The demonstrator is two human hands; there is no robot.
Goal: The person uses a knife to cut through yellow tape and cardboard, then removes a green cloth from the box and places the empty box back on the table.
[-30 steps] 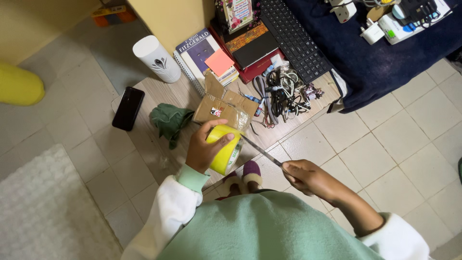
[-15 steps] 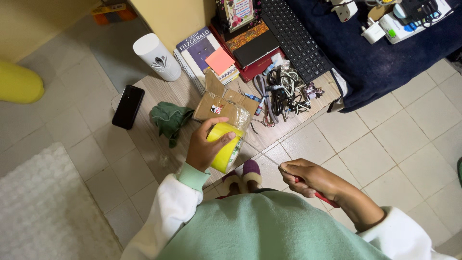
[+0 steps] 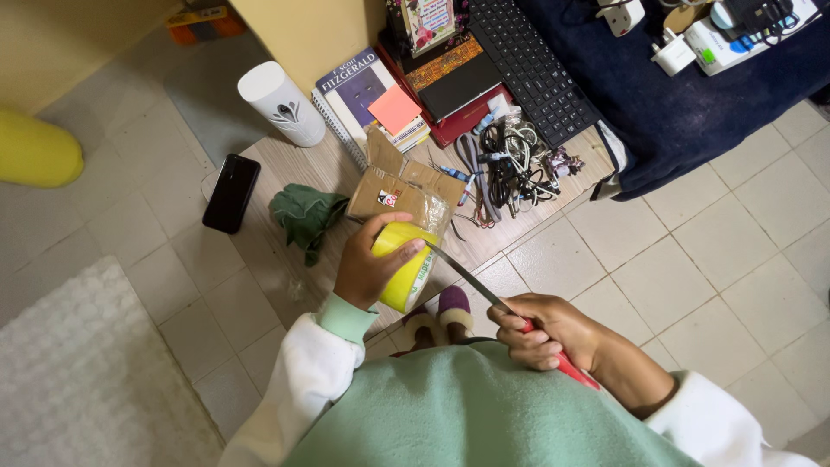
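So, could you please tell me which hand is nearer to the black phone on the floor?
Left. The left hand, gripping the yellow tape roll, is just right of the phone; the right hand, with the knife, is farther right.

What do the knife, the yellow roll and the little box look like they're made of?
Knife: dull grey blade, likely steel; red handle, probably plastic. Yellow roll: glossy, looks like plastic adhesive tape. Box: matte brown cardboard with creased flaps.

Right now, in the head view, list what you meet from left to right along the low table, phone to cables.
Phone → green cloth → left hand holding the yellow tape roll → knife blade → cables.
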